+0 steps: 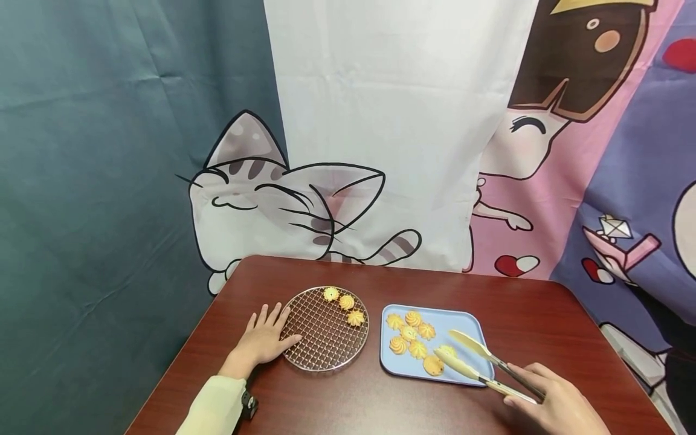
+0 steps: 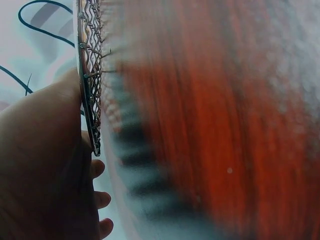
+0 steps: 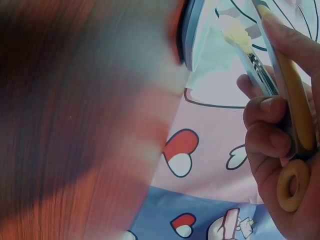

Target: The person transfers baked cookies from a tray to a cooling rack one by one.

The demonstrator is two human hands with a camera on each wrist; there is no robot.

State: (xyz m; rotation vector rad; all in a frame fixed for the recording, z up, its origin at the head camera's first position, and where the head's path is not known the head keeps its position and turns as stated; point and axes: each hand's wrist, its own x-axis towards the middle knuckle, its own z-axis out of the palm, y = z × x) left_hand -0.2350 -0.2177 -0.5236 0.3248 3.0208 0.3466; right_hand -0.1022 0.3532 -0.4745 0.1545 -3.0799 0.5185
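1. A reddish-brown wooden table (image 1: pixel 353 402), glossy, with rounded far corners; its streaked grain shows in both wrist views.
2. Behind it, a fabric backdrop (image 1: pixel 391 103) with a white middle section and dark teal at left.
3. A printed cartoon cat (image 1: pixel 261 223), grey-striped, eyes closed.
4. A printed brown-haired girl (image 1: pixel 571 66), upper right.
5. Below her, a red-and-white heart-shaped motif (image 1: pixel 516 266) on pink.
6. A small printed envelope (image 1: pixel 616 228) on purple-blue.
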